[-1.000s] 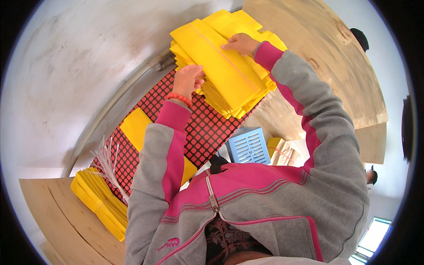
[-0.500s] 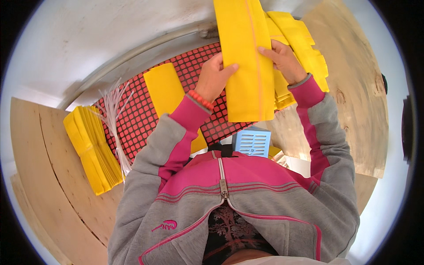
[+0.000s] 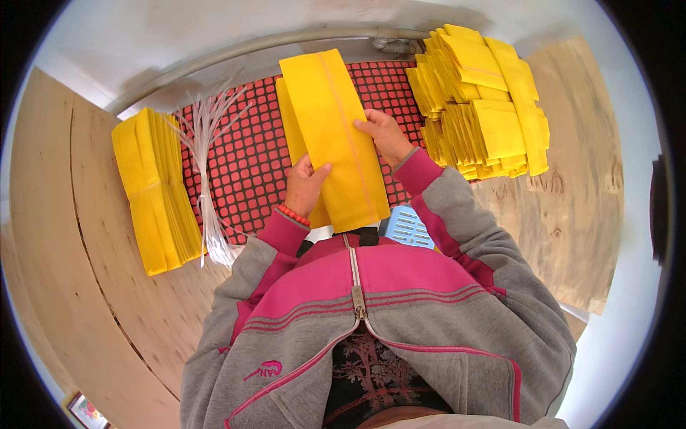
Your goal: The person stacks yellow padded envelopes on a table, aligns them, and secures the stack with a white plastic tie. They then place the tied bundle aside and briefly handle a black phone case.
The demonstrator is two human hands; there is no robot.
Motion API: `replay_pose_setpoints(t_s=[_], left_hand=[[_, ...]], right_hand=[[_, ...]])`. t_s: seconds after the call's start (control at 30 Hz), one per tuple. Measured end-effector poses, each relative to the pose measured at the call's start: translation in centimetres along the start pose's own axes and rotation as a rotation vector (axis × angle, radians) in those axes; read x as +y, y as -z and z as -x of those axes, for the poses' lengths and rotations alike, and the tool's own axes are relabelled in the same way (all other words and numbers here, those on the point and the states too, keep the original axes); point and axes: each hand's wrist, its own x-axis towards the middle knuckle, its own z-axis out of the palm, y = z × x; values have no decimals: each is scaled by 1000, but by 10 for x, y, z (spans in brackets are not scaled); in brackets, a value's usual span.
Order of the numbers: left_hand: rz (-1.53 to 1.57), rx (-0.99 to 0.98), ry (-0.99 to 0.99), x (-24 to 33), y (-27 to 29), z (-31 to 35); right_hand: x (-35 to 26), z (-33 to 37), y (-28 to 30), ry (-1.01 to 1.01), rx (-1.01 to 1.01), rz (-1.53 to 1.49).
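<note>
A long, flat folded yellow strip (image 3: 334, 136), fabric-like with a faint lengthwise line, is held in front of me by both long edges. My left hand (image 3: 305, 187), with a red bead bracelet at the wrist, pinches its left edge low down, thumb on top. My right hand (image 3: 384, 136) grips the right edge around mid-length, its thumb on the upper face. Partly covered by this strip, another yellow piece (image 3: 286, 118) lies on the red and black checked surface (image 3: 246, 154).
A big pile of folded yellow pieces (image 3: 493, 107) rises at the far right on wooden boards (image 3: 579, 193). Leftward stand a tied yellow bundle (image 3: 153, 193) and a bunch of clear plastic ties (image 3: 207, 193). A blue slotted plastic object (image 3: 409, 227) shows near my jacket; a pipe (image 3: 271, 44) runs behind.
Both hands have brought the yellow strip leftward and nearer, away from the pile at right and over the yellow piece on the checked surface. My view has shifted slightly.
</note>
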Motion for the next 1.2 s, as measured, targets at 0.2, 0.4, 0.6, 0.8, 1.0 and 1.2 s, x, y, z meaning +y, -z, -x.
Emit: replay_pose_setpoints(t_s=[0.2,0.4,0.6,0.8,1.0,1.2], left_hand=[[-19,-27,4,-21,34,0],[28,-35,20,-22,48,-6],[19,9,41,-18,51,-7],[-64,62,63,-15,54,-7],[-100,122,133,-13,60,-10],[-85,294,168,-16,69,-6]], right_hand=[[34,-17,-18,-69,28,-9],[43,-27,-22,-103,76,5],[43,-30,-23,-141,62,28],[53,-38,-22,-117,17,3],[56,-41,-22,-170,56,-43],[64,-47,-20,-170,91,-122]])
